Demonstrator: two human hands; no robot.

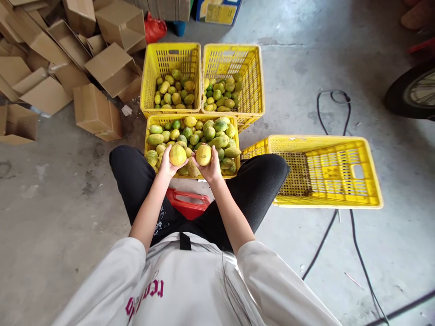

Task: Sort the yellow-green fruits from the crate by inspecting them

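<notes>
My left hand (167, 165) is wrapped round a round yellow fruit (177, 155). A second yellow fruit (203, 155), marked with a small dark patch, sits in my right hand (212, 169). The two fruits are held side by side, slightly apart, over the front part of a yellow plastic crate (149, 124). That crate is full of green and yellow fruits (210, 133), some round and others long; I cannot tell their exact kind. My fingers hide part of the fruit below.
Two yellow crates (144, 77) (261, 81) behind are partly filled with similar fruits. Right of my knee, another yellow crate (326, 199) lies over a black cable (321, 253). Cardboard boxes (112, 68) pile up at left. A red stool (186, 210) shows between my legs; a wheel (413, 90) stands far right.
</notes>
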